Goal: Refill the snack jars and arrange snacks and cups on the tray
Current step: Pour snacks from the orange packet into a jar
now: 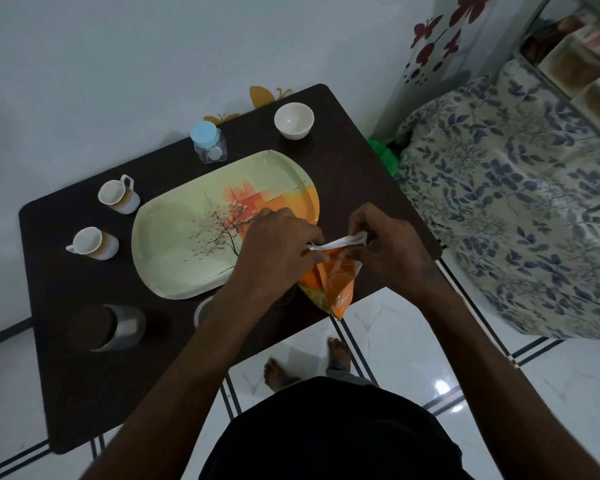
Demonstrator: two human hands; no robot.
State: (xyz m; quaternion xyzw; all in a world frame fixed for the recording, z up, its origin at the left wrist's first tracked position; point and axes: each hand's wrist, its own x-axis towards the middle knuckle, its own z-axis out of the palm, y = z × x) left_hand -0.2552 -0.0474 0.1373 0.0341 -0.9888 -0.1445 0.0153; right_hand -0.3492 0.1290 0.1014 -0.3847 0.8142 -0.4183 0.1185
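Head view: both hands up over table [66, 375] edge at approx 4 o'clock of tray [174, 244]. Left hand [278, 251] and right hand [385, 244] each pinching top seam of orange snack packet [333, 289], fingers curled tight on it, pulling apart, prob. to tear it open for refill. Held low, near dark jar [108, 327] at 7 o'clock. Blue-lidded jar [208, 143], two cups [94, 242] and bowl [293, 121] parked off tray (nothing loaded yet).
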